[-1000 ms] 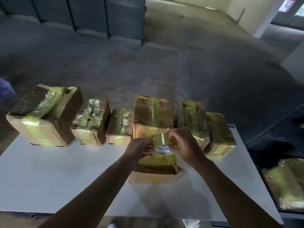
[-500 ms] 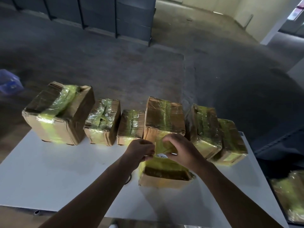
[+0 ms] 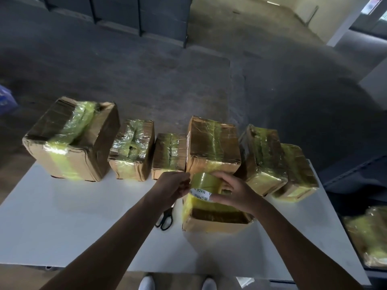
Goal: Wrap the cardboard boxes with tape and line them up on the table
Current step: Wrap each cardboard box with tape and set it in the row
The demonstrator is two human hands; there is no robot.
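Bare forearms, left hand, right hand, white shoe toes

Bare table left of scissors; taped boxes wall the far edge.

On the white table, the right hand grips a yellow tape roll above a partly taped box near the front edge. The left hand meets the roll's left side and seems to pinch the loose end, though blur hides it. Black scissors lie just left of that box. Six taped boxes stand in a row behind.
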